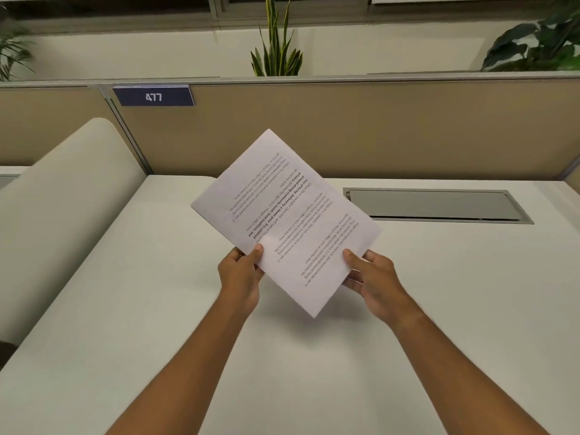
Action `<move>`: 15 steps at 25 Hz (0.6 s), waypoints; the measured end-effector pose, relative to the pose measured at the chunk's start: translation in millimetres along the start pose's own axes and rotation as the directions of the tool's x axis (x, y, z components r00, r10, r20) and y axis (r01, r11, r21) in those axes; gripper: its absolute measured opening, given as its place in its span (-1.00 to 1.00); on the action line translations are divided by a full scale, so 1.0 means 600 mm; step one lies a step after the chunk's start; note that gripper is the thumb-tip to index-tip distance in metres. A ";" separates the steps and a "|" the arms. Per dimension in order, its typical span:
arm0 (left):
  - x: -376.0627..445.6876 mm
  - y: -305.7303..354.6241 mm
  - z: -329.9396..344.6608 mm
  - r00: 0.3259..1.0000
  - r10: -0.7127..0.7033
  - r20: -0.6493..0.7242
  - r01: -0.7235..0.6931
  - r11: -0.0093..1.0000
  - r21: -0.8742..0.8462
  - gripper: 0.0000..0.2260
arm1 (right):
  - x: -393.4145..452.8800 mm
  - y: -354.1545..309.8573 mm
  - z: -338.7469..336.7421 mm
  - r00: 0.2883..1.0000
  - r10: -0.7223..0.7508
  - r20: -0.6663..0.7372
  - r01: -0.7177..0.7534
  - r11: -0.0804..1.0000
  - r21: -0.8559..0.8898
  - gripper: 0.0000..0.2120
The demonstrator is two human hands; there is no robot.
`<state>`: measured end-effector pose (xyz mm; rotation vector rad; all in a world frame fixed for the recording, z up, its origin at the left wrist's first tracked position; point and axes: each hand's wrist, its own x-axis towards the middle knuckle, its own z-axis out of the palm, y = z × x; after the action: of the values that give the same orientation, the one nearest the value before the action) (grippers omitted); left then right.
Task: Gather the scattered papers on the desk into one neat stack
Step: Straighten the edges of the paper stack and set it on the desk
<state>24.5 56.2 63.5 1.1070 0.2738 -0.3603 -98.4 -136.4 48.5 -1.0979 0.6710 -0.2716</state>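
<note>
Above desk [125,309], hands [241,274] grip flat rect. papers [282,215].

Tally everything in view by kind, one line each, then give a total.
Hands: 2, left hand and right hand
Held paper sheets: at least 2, exact count unclear
Potted plants: 3
Number sign: 1
Desk cable hatch: 1
Total: at least 9

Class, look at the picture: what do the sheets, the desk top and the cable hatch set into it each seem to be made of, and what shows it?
Sheets: thin white paper, matte; print shows on it and it bends in the hands.
Desk: probably off-white laminate, smooth with a soft sheen; no grain visible.
Hatch: likely grey metal or plastic, satin; flat lid in a thin frame.
</note>
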 end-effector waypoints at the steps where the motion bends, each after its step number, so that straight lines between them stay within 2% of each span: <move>1: -0.006 -0.003 -0.001 1.000 -0.008 0.018 0.008 1.000 0.009 -0.83 | 0.000 -0.001 0.006 0.999 -0.037 -0.019 0.038 0.999 0.009 -0.81; 4: -0.010 0.007 -0.023 0.995 0.048 0.092 -0.056 0.995 0.087 -0.80 | 0.005 -0.024 -0.002 0.990 -0.133 -0.045 0.127 0.985 -0.116 -0.86; 7: 0.018 0.061 -0.062 0.988 0.145 0.059 -0.154 0.967 0.202 -0.86 | 0.007 -0.061 -0.037 0.983 -0.182 -0.018 0.172 0.952 -0.255 -0.87; 9: 0.036 0.099 -0.077 0.982 0.167 0.085 -0.187 0.899 0.395 -0.93 | 0.005 -0.077 -0.059 0.979 -0.204 0.010 0.196 0.925 -0.325 -0.87; 11: 0.039 0.109 -0.076 0.969 0.155 0.195 -0.237 0.810 0.536 -0.95 | 0.002 -0.079 -0.065 0.970 -0.242 0.031 0.235 0.891 -0.388 -0.85; 15: 0.028 0.082 -0.079 0.923 0.277 0.267 -0.385 0.699 0.603 -0.92 | -0.006 -0.064 -0.055 0.923 -0.384 0.026 0.360 0.837 -0.412 -0.83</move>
<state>58.3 116.2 76.9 1.7763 -0.2262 -0.2113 -117.3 -175.6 74.6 -1.6368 0.5723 -0.5157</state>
